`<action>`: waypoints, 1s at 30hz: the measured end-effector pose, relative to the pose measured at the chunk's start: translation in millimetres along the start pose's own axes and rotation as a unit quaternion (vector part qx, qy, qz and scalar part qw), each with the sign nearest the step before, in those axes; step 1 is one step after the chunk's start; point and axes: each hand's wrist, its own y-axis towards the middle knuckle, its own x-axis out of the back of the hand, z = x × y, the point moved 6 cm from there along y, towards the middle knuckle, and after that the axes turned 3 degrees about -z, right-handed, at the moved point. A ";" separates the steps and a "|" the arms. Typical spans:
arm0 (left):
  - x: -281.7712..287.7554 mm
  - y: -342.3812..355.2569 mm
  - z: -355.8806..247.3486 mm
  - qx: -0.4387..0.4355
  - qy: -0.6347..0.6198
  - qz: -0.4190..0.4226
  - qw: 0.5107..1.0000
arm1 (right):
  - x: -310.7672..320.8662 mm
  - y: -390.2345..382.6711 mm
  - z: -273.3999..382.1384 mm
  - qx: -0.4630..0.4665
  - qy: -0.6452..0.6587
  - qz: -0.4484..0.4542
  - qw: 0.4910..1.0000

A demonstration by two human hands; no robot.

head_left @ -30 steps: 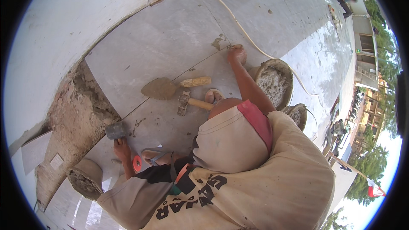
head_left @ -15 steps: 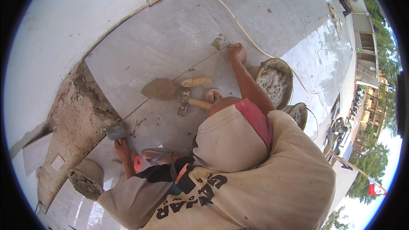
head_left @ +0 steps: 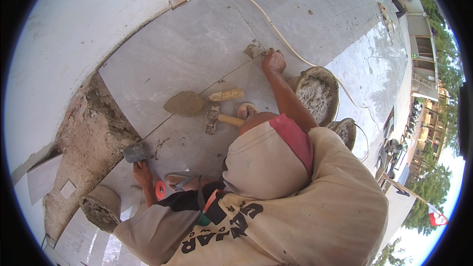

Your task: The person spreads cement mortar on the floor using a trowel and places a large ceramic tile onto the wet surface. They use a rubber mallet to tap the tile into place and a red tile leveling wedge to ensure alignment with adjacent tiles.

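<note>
My left hand (head_left: 143,174) grips a black rubber mallet (head_left: 135,152), its head just above the grey floor tile (head_left: 172,148) by the tile's left edge. Out ahead to the right, my right hand (head_left: 274,62) rests at a joint between large grey tiles, fingers curled down; whatever they hold, if anything, is hidden. Between my hands lie a pointed trowel (head_left: 183,104) with a mortar-crusted handle and a hammer (head_left: 212,119) with a wooden handle. Near my left forearm is a red roll (head_left: 160,190), beside my sandalled foot (head_left: 181,181).
Mortar buckets stand at right (head_left: 295,83) and lower left (head_left: 109,197). A smaller bucket (head_left: 346,134) sits nearby. A pale cable (head_left: 276,28) crosses the tiles. Rough bare ground (head_left: 91,138) borders the white wall (head_left: 84,24) at left. Another person (head_left: 400,2) is far right.
My right hand has shifted slightly, with its knuckles spread a little more at the joint. My left hand and the mallet have barely moved.
</note>
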 end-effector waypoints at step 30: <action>4.5 -4.4 3.5 0.008 0.010 -0.009 1.000 | 19.3 -36.3 4.8 0.022 0.211 0.019 0.977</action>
